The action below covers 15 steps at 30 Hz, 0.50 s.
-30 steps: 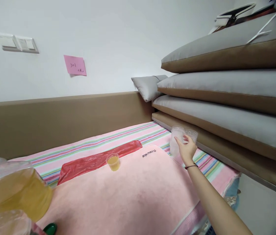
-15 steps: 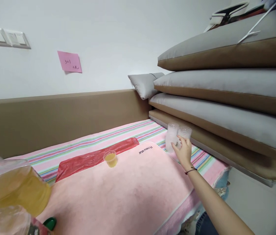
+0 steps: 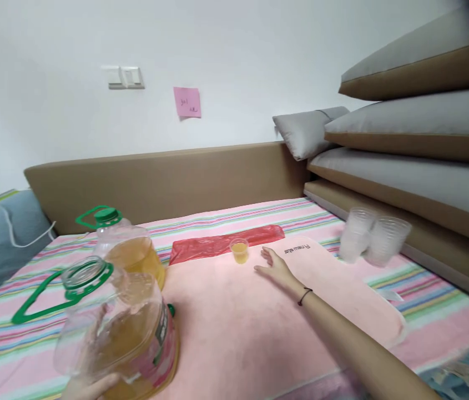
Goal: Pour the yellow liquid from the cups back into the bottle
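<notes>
My right hand (image 3: 276, 270) reaches over the pink mat (image 3: 226, 328), fingers apart and nothing in them. Just left of its fingertips stands a small clear plastic cup (image 3: 240, 253) with yellow liquid. At the lower left, my left hand (image 3: 88, 387) is against the side of a large clear plastic jug (image 3: 134, 339) without its cap, its thumb in front and its fingers showing blurred through the plastic. Yellow liquid fills part of this jug, which has a green handle. Behind it is a second jug (image 3: 136, 253) with a green cap, also holding yellow liquid.
Two stacks of clear cups (image 3: 386, 241) stand at the right on the striped cloth (image 3: 434, 278). A red plastic bag (image 3: 201, 245) lies behind the cup. A green cap (image 3: 171, 310) shows beside the near jug. Thick grey-brown cushions (image 3: 417, 172) are piled at the right.
My right hand has left the cup stacks and moved left, near the filled cup, with nothing in it. The view has turned left, bringing both jugs and my left hand into sight.
</notes>
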Each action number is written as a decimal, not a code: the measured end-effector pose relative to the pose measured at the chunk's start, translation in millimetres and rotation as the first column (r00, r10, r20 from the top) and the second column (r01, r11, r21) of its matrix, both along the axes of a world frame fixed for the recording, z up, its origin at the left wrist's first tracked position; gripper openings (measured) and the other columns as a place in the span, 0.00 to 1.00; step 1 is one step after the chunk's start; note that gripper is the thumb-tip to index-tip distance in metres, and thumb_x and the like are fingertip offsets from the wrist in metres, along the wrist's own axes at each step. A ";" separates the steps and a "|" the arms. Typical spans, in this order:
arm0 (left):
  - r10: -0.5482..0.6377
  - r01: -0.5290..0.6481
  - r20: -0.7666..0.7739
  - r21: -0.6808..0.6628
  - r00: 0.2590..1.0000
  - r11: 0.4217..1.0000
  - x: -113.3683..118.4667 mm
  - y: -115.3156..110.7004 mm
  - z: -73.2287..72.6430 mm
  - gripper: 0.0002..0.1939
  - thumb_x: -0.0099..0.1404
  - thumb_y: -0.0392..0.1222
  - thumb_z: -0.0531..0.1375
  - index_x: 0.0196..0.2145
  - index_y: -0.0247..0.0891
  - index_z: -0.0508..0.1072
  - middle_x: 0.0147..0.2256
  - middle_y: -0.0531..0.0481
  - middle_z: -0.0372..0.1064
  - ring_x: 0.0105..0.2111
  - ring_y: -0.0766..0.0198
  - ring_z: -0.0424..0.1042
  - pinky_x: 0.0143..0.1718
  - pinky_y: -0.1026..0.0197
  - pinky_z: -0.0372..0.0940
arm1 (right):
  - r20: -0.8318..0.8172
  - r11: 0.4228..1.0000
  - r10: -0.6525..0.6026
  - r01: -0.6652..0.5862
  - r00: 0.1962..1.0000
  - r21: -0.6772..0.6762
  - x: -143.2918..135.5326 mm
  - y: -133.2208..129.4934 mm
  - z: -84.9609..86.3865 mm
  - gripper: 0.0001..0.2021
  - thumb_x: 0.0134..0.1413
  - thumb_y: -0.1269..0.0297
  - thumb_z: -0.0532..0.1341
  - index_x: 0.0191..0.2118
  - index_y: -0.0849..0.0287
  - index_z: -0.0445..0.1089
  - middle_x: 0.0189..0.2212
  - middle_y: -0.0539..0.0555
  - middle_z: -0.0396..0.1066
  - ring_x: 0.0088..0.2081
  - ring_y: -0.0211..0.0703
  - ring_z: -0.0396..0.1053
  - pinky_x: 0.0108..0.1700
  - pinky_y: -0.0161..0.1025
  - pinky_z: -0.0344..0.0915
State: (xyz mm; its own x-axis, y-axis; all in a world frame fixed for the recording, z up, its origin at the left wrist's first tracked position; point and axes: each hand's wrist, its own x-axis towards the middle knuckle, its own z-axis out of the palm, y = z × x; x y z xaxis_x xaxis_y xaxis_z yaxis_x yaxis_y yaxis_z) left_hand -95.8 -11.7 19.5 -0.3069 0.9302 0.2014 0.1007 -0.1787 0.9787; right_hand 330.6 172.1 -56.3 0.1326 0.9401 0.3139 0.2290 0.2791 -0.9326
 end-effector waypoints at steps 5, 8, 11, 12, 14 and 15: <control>0.047 -0.046 0.043 -0.015 0.998 0.999 -3.3 0.0 -13.9 0.72 0.30 0.63 0.76 0.70 0.49 0.50 0.61 0.44 0.65 0.66 0.36 0.54 0.68 0.43 0.49 | -0.128 0.998 0.037 -0.042 0.991 -0.037 -67.7 42.7 -11.2 0.39 0.26 0.56 0.75 0.51 0.54 0.67 0.52 0.62 0.74 0.54 0.57 0.72 0.56 0.54 0.67; 0.054 -0.053 0.069 -0.015 0.996 0.998 -1.6 -2.9 -17.9 0.76 0.28 0.64 0.76 0.71 0.46 0.46 0.63 0.42 0.63 0.67 0.37 0.52 0.68 0.44 0.49 | -0.183 0.999 0.013 -0.018 0.983 -0.027 -90.9 54.8 -10.4 0.39 0.28 0.55 0.75 0.52 0.55 0.66 0.50 0.61 0.74 0.51 0.56 0.73 0.56 0.55 0.67; 0.064 -0.061 0.084 -0.040 0.994 0.997 -2.2 -5.3 -19.3 0.77 0.27 0.64 0.76 0.71 0.48 0.44 0.66 0.43 0.58 0.67 0.35 0.51 0.68 0.43 0.49 | -0.216 1.000 -0.026 0.022 0.976 -0.020 -102.8 56.8 -9.4 0.37 0.31 0.54 0.74 0.51 0.57 0.65 0.50 0.62 0.73 0.51 0.56 0.72 0.56 0.56 0.66; 0.063 -0.059 0.085 -0.048 0.994 0.997 -2.6 -6.0 -18.9 0.77 0.27 0.64 0.76 0.71 0.49 0.45 0.67 0.44 0.57 0.67 0.35 0.51 0.68 0.42 0.50 | -0.224 0.999 -0.038 0.035 0.974 -0.016 -104.8 56.3 -8.8 0.36 0.31 0.53 0.74 0.50 0.57 0.65 0.50 0.62 0.73 0.51 0.56 0.71 0.57 0.55 0.65; 0.047 -0.042 0.086 -0.059 0.995 0.997 -2.7 -7.4 -16.1 0.76 0.27 0.63 0.76 0.71 0.50 0.45 0.66 0.44 0.58 0.67 0.36 0.51 0.67 0.42 0.51 | -0.233 0.999 -0.052 0.051 0.971 -0.011 -106.5 54.0 -6.2 0.35 0.31 0.53 0.74 0.49 0.57 0.66 0.50 0.62 0.73 0.52 0.56 0.71 0.57 0.55 0.65; 0.038 -0.033 0.084 -0.066 0.996 0.997 -2.3 -8.2 -13.9 0.76 0.28 0.63 0.76 0.71 0.50 0.45 0.65 0.43 0.59 0.67 0.36 0.52 0.67 0.42 0.52 | -0.234 0.999 -0.054 0.053 0.971 -0.009 -106.7 52.3 -3.9 0.34 0.31 0.52 0.74 0.48 0.57 0.66 0.50 0.62 0.73 0.52 0.56 0.71 0.57 0.55 0.65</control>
State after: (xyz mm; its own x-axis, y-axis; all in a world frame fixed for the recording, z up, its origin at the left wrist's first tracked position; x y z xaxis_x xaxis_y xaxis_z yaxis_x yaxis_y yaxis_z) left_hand -98.2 -20.0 5.6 -0.3534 0.9286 0.1132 0.0214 -0.1130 0.9934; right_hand 223.9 224.4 -60.1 0.2520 0.9306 0.2654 0.0186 0.2696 -0.9628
